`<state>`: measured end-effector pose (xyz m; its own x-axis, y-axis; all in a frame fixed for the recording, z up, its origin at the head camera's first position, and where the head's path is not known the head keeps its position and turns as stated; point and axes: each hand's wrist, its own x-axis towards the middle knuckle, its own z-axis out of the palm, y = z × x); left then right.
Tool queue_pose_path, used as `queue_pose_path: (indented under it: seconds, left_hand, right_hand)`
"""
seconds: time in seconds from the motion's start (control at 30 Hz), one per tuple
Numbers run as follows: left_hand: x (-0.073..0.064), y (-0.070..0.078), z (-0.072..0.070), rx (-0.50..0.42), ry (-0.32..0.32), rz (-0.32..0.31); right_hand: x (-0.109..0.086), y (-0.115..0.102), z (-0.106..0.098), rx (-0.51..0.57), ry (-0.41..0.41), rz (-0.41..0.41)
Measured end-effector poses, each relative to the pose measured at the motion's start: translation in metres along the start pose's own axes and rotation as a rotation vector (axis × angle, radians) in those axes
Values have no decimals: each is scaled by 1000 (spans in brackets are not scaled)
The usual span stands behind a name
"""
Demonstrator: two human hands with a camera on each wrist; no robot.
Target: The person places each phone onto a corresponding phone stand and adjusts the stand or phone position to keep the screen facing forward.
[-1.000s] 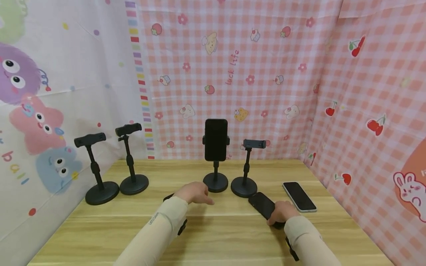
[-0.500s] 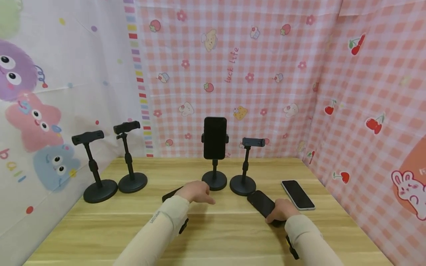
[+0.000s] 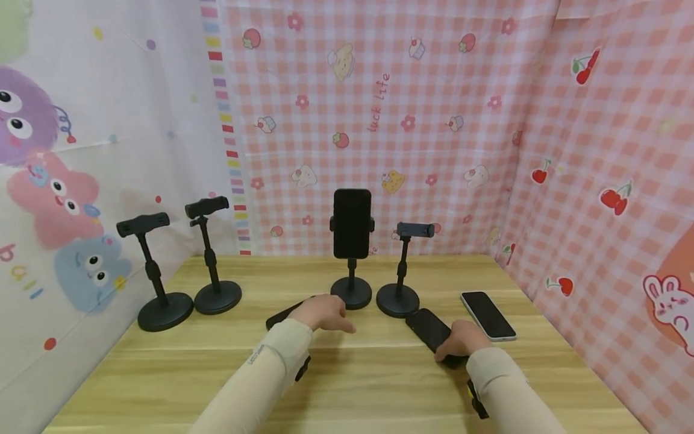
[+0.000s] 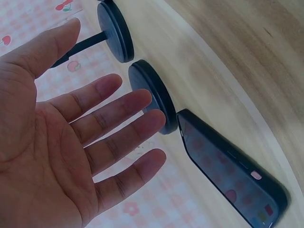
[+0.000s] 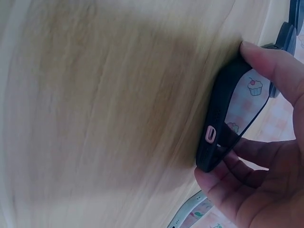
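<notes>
The black phone (image 3: 427, 328) lies screen up at the right of the table (image 3: 374, 386), its far end beside the rightmost stand (image 3: 398, 301) — the right hand (image 3: 459, 340) grips its near end, thumb on one long edge, fingers on the other, presumably so that most of the screen stays uncovered; whether that end is lifted, I cannot tell. The left hand (image 3: 321, 312) holds nothing: its fingers are loosely extended and apart, just right of a second phone (image 3: 283, 314), perhaps simply waiting. Both forearms (image 3: 246, 383) reach in from the near side, left wrist farther in than the right
</notes>
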<state>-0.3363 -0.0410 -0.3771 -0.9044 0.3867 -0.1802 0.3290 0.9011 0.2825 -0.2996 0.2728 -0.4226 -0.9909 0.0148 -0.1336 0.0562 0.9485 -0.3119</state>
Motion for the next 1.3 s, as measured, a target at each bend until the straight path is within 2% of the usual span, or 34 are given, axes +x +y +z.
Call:
queue_pose_path:
  seconds: [0.67,0.97,1.3]
  left_hand:
    - [-4,11,-3,24,-3,26]
    - [-1,13,-1,18,1,28]
    - [2,16,-1,33,-5,36]
  right_hand:
    - [-13,-13,6,35,80,75]
    - [-20,-13,5,68,85,97]
    - [-24,-12,8,119,130,137]
